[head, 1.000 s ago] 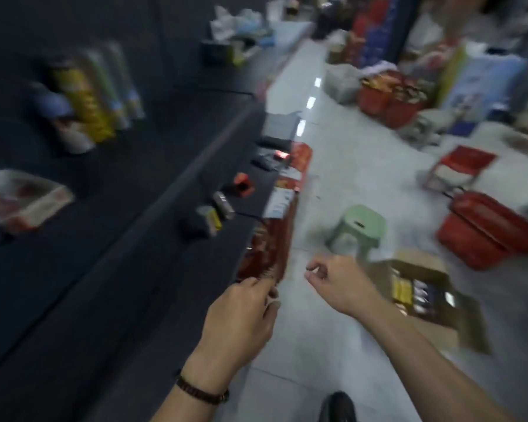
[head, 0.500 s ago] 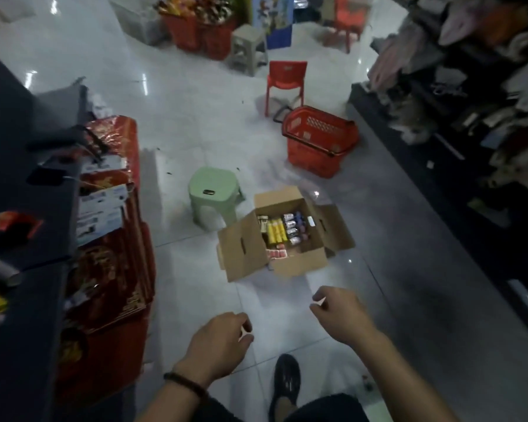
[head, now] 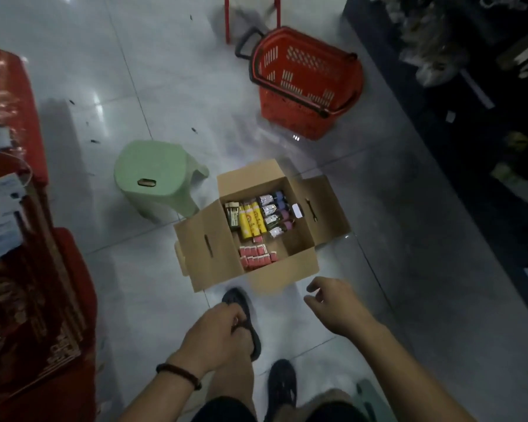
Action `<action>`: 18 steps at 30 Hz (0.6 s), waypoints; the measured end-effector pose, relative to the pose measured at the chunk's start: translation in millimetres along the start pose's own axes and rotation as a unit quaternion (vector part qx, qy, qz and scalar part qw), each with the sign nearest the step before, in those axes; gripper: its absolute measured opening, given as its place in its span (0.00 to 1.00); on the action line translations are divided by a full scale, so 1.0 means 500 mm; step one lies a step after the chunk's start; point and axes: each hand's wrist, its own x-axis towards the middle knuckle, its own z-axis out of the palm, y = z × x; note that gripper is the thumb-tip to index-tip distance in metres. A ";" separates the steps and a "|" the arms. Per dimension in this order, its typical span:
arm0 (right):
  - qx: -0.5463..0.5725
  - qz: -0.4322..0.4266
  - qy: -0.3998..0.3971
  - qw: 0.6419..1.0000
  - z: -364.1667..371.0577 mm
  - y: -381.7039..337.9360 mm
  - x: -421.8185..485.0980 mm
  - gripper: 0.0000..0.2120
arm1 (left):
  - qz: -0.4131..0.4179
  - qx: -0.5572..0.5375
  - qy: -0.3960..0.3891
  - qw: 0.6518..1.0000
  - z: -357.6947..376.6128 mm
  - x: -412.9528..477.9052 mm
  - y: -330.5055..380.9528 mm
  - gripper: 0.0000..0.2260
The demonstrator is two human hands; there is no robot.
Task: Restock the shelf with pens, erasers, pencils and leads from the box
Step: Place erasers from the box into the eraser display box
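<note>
Box (head: 209,254) well stocked, so plenty is left to be shelved tbh; nothing is held by relaxed left hand (head: 218,332) or right hand (head: 336,306).

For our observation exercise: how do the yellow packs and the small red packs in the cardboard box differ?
The yellow packs are long and few; the red packs are short and many. The yellow packs lie farther back, the red packs by the near wall. Both lie in the open box.
</note>
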 end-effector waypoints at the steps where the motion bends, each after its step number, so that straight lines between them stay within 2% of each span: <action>1: 0.006 0.002 -0.004 1.000 0.000 0.007 0.063 0.14 | 0.001 0.010 -0.010 1.000 -0.003 0.069 -0.007 0.03; 7: -0.012 0.001 -0.028 1.000 0.058 0.096 0.461 0.10 | -0.022 -0.008 -0.036 0.999 0.063 0.500 -0.059 0.08; 12: -0.066 -0.052 -0.034 0.996 0.133 0.190 0.775 0.07 | -0.007 0.003 -0.031 0.999 0.188 0.865 -0.110 0.07; 15: -0.052 -0.080 -0.022 0.995 0.176 0.232 0.899 0.05 | -0.010 -0.002 -0.009 1.000 0.261 1.015 -0.129 0.10; 18: -0.038 -0.120 -0.024 0.992 0.219 0.259 0.969 0.08 | -0.013 0.077 -0.005 0.997 0.338 1.117 -0.177 0.19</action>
